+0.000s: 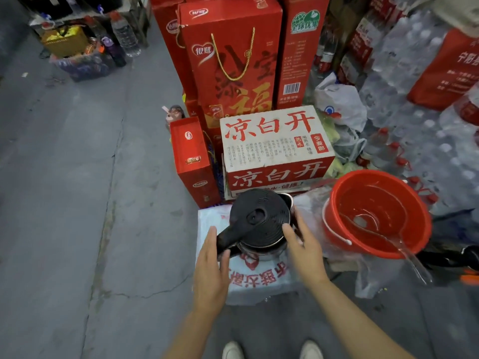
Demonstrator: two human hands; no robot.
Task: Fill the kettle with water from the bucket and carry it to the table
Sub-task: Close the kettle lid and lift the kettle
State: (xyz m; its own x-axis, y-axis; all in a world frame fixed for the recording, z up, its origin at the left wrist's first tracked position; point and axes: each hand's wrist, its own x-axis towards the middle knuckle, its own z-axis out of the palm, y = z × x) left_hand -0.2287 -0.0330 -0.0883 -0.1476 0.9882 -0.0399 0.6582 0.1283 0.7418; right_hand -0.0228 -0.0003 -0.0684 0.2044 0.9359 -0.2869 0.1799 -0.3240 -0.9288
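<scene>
A steel kettle [259, 221] with a black lid and black handle stands on a white printed bag [248, 283] on the floor. Its lid is down. My left hand [211, 265] lies against the handle end, fingers apart. My right hand [302, 244] rests open against the kettle's right side. To the right sits a red bucket [414, 216] with shallow water and a clear plastic ladle [404, 252] leaning over its front rim.
A white and red carton [274, 149] stands just behind the kettle, with tall red gift boxes [228, 60] behind it. Packs of bottled water [414, 99] fill the right side. Bare concrete floor [77, 203] stretches to the left. My shoes [272, 351] show at the bottom edge.
</scene>
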